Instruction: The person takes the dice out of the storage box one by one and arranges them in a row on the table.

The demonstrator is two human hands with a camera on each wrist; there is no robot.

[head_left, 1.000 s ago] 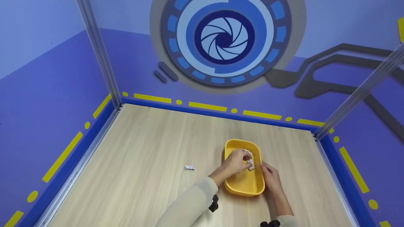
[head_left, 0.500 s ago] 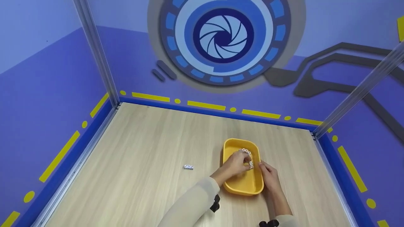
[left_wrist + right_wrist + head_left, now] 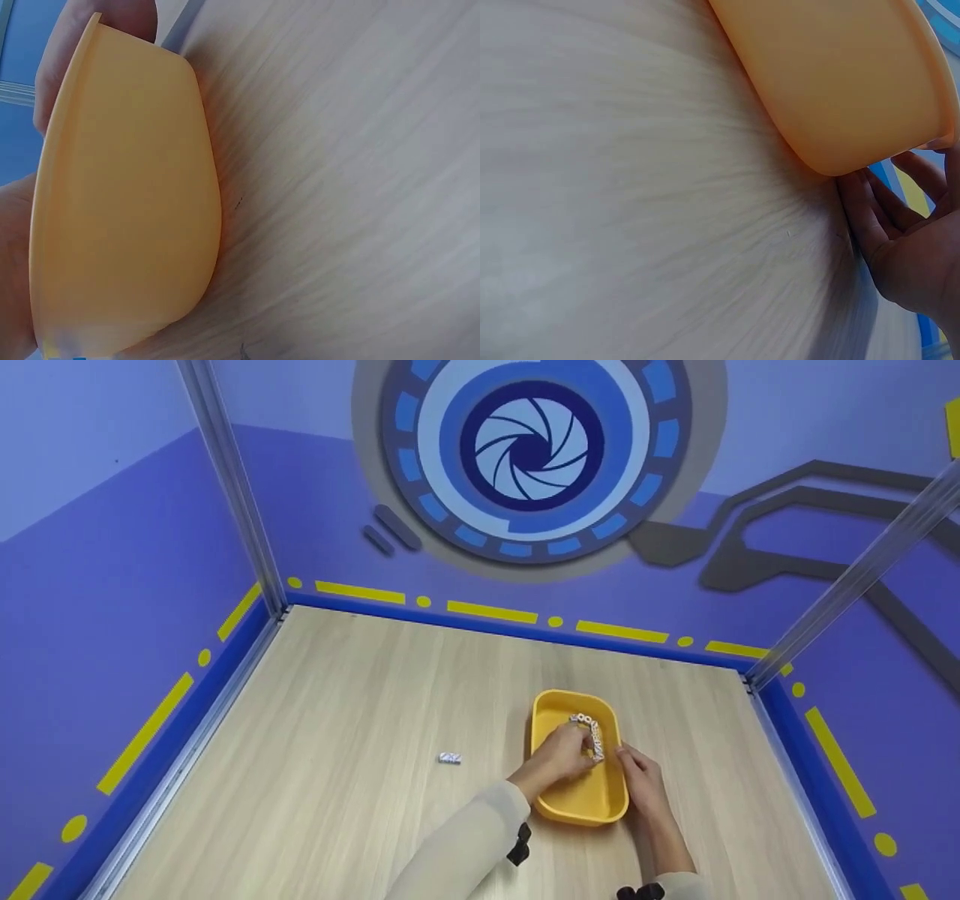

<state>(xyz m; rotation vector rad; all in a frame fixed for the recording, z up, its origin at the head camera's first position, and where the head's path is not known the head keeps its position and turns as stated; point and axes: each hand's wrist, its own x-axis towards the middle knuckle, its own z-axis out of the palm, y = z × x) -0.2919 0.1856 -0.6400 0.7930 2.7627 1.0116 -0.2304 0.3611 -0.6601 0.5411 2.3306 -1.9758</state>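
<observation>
A yellow plastic box (image 3: pixel 577 804) with rounded corners stands on the table. Inside, along its far and right sides, runs a curved row of small white pieces with dark markings (image 3: pixel 597 739). My left hand (image 3: pixel 561 756) reaches over the box's left rim, its curled fingers and thumb right at the inner side of this row. Its fingertips are partly hidden, so I cannot tell whether they pinch a piece. My right hand (image 3: pixel 643 774) holds the box's right side, thumb at the rim and fingers against the outer wall; the right wrist view shows those fingers (image 3: pixel 861 214) low by the base.
A small white and grey patterned block (image 3: pixel 450 758) lies on the wooden table (image 3: pixel 337 735), left of the box. Blue printed panels (image 3: pixel 480 562) with metal corner posts (image 3: pixel 232 487) enclose the table at the back and sides.
My left hand has gone lower into the box and slightly towards the near side, uncovering more of the row. My right hand keeps its place on the box; the view shifts slightly.
</observation>
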